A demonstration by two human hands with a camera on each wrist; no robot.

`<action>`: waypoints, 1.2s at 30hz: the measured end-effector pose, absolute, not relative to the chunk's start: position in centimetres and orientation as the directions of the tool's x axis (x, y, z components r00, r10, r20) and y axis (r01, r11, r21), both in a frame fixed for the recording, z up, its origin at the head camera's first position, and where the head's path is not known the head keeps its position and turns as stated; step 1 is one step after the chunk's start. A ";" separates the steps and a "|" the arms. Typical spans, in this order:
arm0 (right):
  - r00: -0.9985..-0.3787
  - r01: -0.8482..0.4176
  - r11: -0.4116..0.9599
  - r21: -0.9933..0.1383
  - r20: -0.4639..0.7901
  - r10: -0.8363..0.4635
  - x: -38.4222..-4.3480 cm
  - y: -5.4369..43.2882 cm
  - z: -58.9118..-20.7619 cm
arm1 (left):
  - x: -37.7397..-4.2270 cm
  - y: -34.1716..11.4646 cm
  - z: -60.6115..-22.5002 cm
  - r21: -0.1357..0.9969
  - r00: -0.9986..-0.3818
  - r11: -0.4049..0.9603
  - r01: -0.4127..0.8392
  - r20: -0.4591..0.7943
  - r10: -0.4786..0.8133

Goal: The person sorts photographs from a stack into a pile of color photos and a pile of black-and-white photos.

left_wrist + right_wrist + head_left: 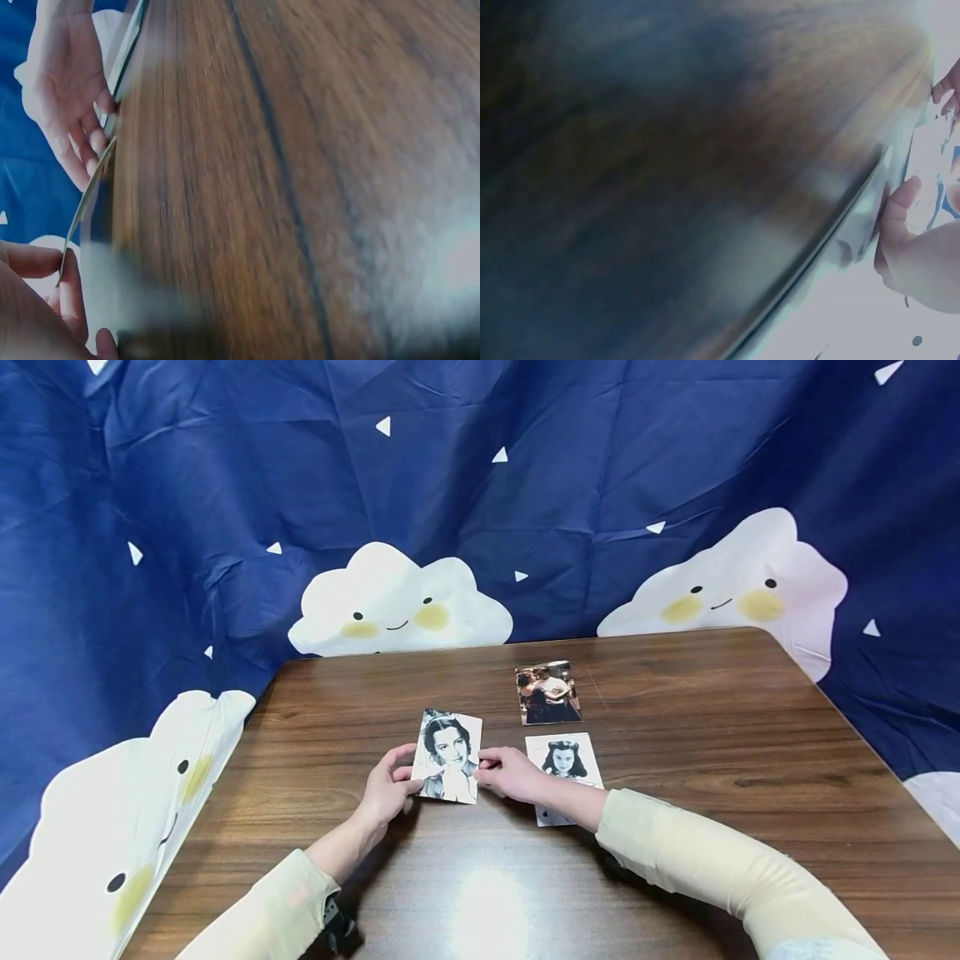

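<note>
Both hands hold a black-and-white portrait photo card (450, 747) just above the table, picture side facing up and tilted toward the head camera. My left hand (386, 792) pinches its left edge between thumb and fingers. On the opposite edge, my right hand (517, 775) grips it near the middle. Seen edge-on in the left wrist view, the card (81, 199) bows slightly between the hands. A second black-and-white portrait card (566, 760) lies under the right wrist, which hides its lower part. The right wrist view is washed out around the right hand (919, 259).
Beyond the portrait cards, a colour photo card (549, 693) of people close together lies flat. All stand on a brown wood-grain table (712, 727). A dark blue curtain (570, 485) with white clouds hangs behind the far edge. Light glares off the near tabletop.
</note>
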State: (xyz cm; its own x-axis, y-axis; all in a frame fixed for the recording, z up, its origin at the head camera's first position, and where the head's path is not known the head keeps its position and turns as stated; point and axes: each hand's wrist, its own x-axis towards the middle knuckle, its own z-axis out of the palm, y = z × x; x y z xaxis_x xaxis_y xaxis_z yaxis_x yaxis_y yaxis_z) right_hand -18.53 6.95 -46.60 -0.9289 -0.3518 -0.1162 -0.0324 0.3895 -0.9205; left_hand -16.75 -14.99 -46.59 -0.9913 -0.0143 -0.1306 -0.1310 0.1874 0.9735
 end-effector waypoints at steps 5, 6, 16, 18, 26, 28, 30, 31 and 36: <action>-0.959 -0.006 0.351 -0.936 -0.094 -0.267 -18.7 6.9 -46.2 | -16.5 -14.5 -46.0 0.977 -0.987 0.139 -0.162 -0.159 -0.032; -0.963 0.013 0.328 -0.945 -0.100 -0.249 -18.7 7.0 -46.0 | -16.5 -14.4 -45.8 0.978 -0.986 0.127 -0.164 -0.161 -0.031; -0.986 -0.101 0.153 -0.983 0.079 -0.148 -19.9 9.3 -43.9 | -16.5 -12.2 -43.0 0.996 -0.995 0.031 -0.080 -0.082 0.056; -0.983 -0.126 0.147 -0.981 0.104 -0.149 -19.9 10.1 -43.5 | -16.6 -11.7 -42.6 0.998 -0.994 0.013 -0.067 -0.067 0.086; -0.963 -0.199 0.164 -0.966 0.162 -0.217 -18.9 13.9 -42.6 | -16.7 -9.4 -42.2 0.997 -0.961 -0.046 -0.063 -0.048 0.274; -0.961 -0.190 0.179 -0.965 0.145 -0.237 -18.6 14.8 -42.7 | -16.6 -8.9 -42.2 0.997 -0.942 -0.046 -0.065 -0.046 0.332; -0.959 -0.176 0.186 -0.967 0.126 -0.253 -18.2 15.7 -42.7 | -16.5 -8.4 -42.2 0.997 -0.922 -0.040 -0.069 -0.048 0.384; -0.958 -0.167 0.188 -0.968 0.114 -0.262 -18.0 16.1 -42.7 | -16.5 -8.2 -42.3 0.997 -0.913 -0.036 -0.069 -0.048 0.405; -0.943 -0.159 0.206 -0.966 0.086 -0.322 -17.2 18.1 -42.8 | -16.7 -7.5 -43.0 0.999 -0.884 0.009 -0.038 -0.038 0.466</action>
State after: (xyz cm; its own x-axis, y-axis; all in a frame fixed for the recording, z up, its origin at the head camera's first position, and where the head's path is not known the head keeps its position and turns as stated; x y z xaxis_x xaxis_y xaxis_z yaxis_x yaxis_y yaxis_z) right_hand -17.17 18.14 -42.81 -0.9426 -0.3225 0.0865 -0.1591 0.2060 -0.9655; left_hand -16.67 -7.45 -42.99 -0.8840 0.4658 -0.0381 -0.0385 0.0088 0.9992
